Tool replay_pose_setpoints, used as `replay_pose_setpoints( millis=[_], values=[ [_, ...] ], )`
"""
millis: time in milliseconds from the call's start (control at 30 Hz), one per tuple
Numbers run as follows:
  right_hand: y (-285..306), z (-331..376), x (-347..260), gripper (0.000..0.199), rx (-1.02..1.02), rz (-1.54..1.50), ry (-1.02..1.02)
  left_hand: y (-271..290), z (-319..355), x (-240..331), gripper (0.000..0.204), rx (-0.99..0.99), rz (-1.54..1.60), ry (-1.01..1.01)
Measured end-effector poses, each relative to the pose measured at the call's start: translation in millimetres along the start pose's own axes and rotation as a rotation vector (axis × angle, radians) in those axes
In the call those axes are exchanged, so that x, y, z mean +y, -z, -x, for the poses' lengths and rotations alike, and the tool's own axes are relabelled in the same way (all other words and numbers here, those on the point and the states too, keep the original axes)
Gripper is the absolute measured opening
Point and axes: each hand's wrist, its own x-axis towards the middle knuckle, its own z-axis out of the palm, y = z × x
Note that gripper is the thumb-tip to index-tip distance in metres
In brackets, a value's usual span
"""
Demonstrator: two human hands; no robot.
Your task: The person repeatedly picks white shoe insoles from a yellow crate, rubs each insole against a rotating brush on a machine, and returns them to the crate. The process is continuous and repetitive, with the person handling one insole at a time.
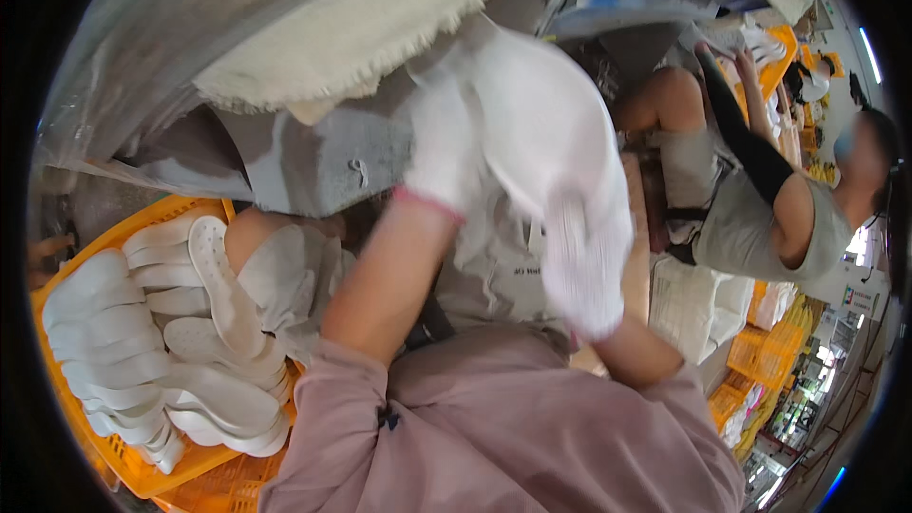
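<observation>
A white shoe sole [546, 109], smeared by motion, is held up in front of me between my two gloved hands. My left hand [445, 138], in a white knit glove with a pink cuff, grips its left side near the far end; most of those fingers are blurred or hidden. At the near end, my right hand [589, 266] is closed round the sole with the fingers pointing up. Just beyond my left hand is a cream cloth buffing wheel [351, 33] with a frayed edge. I cannot tell whether the sole touches it.
A grey metal housing [323, 157] lies under the wheel. To my left, an orange crate [152, 486] holds many stacked white soles [104, 323]. At right, a co-worker [760, 218] in a grey top reaches toward another orange crate. White sacks [693, 309] stand by my right elbow.
</observation>
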Motion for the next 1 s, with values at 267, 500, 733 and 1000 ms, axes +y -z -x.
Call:
replay_pose_setpoints(
  millis=[267,500,733,1000],
  values=[
    [-84.7,-147.0,12.1,0.034,-0.091,0.232,0.366,164.0,11.2,94.3,0.055,0.049,-1.089,-0.074],
    [-73.6,-101.3,16.8,0.057,-0.318,0.164,0.263,57.3,61.3,55.6,0.025,0.046,-0.568,0.187],
    [-49.5,-93.6,18.2,0.072,0.12,0.115,0.283,6.4,-30.9,3.9,0.054,0.232,-0.181,0.049],
    [-100.0,-169.7,16.7,0.047,-0.213,0.072,0.044,72.8,31.7,102.4,0.063,0.063,-1.336,0.074]
  ],
)
